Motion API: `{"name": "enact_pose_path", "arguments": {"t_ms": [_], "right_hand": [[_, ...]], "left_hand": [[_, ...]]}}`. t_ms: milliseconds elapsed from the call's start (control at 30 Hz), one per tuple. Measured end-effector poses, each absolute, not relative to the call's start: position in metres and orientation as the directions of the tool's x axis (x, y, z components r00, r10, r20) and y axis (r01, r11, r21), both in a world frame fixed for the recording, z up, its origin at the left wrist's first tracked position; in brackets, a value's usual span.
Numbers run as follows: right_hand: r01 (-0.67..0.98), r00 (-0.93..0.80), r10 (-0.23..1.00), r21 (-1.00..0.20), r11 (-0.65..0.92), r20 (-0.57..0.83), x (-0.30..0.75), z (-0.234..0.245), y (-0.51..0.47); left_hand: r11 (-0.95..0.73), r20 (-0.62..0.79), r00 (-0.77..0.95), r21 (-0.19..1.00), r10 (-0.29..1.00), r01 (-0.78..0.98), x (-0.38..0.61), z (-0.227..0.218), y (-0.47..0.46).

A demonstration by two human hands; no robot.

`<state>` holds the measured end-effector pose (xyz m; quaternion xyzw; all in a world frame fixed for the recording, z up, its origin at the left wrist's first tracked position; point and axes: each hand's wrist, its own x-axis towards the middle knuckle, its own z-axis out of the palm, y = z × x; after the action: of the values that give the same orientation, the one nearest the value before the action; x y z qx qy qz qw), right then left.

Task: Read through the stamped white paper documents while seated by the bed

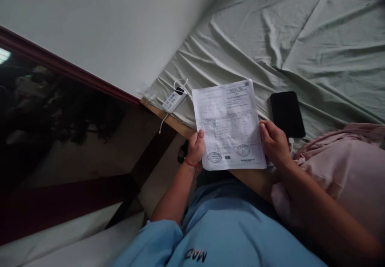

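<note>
A printed sheet of paper (pixel 229 123) with two round stamps near its bottom edge is held up in front of me, above the edge of a bed. My left hand (pixel 196 146), a red string round its wrist, pinches the sheet's lower left edge. My right hand (pixel 274 142) grips its lower right edge, thumb on top. A black phone (pixel 287 114) lies flat on the sheet just beyond my right hand.
The bed's pale green sheet (pixel 270 38) is wrinkled and fills the upper right. A white power strip with cable (pixel 173 100) lies at the mattress corner by the white wall (pixel 105 26). A pink cloth (pixel 339 166) lies at right. The dark floor (pixel 60 110) is left.
</note>
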<state>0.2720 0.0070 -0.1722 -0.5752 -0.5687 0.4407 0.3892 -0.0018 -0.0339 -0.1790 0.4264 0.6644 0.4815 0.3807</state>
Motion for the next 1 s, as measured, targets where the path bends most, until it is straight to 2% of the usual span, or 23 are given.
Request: {"name": "enact_pose_path", "arguments": {"t_ms": [233, 500, 700, 1000], "right_hand": [[0.308, -0.018, 0.995, -0.948, -0.084, -0.094, 0.273, -0.178, 0.007], [0.255, -0.020, 0.996, -0.964, -0.079, -0.087, 0.272, -0.178, 0.007], [0.267, 0.000, 0.993, -0.957, -0.116, -0.121, 0.271, -0.179, 0.009], [0.298, -0.026, 0.994, -0.950, -0.095, -0.107, 0.271, -0.181, 0.008]], "left_hand": [[0.169, -0.080, -0.313, 0.949, 0.946, 0.267, 0.003, -0.185, -0.028], [0.167, -0.103, -0.288, 0.964, 0.952, 0.208, -0.001, -0.193, -0.028], [0.115, -0.025, -0.325, 0.958, 0.945, 0.262, 0.000, -0.199, -0.031], [0.143, -0.070, -0.289, 0.961, 0.955, 0.239, 0.000, -0.195, -0.032]]}}
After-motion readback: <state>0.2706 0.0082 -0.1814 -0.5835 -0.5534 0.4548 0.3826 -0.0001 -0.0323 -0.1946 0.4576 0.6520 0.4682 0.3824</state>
